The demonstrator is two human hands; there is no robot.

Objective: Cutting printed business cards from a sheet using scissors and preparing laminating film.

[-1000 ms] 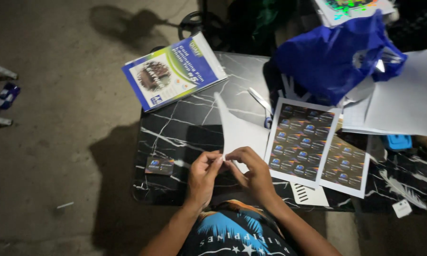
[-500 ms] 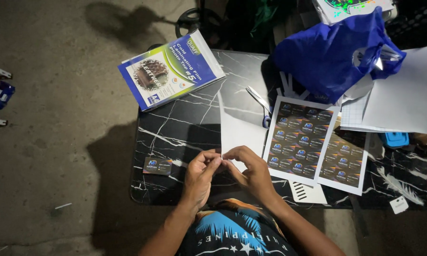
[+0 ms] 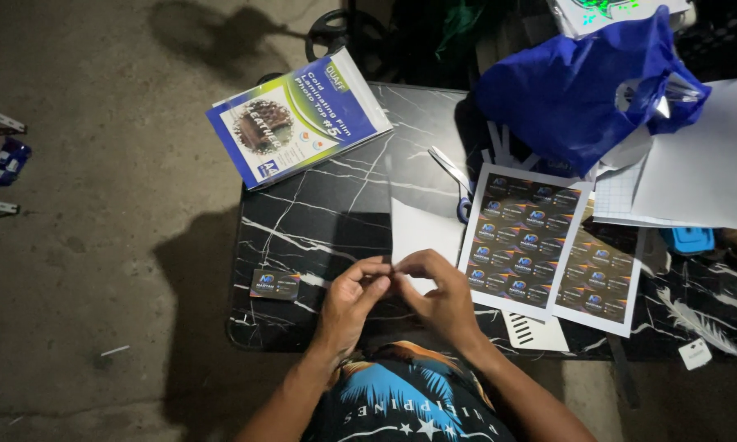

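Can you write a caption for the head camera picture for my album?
Two hands, left and right, pinch a white paper sheet over a black marble-patterned table.

I see my left hand (image 3: 353,296) and right hand (image 3: 439,293) meeting fingertip to fingertip over the black marble table (image 3: 319,221), pinching the near edge of a white sheet (image 3: 421,233). A printed card sheet (image 3: 522,237) lies just right; a single small card (image 3: 274,284) sits left.

Blue-and-white flat film pack (image 3: 299,119) overhangs the counter's (image 3: 335,221) far-left corner; small white tag (image 3: 695,354) sits near right.
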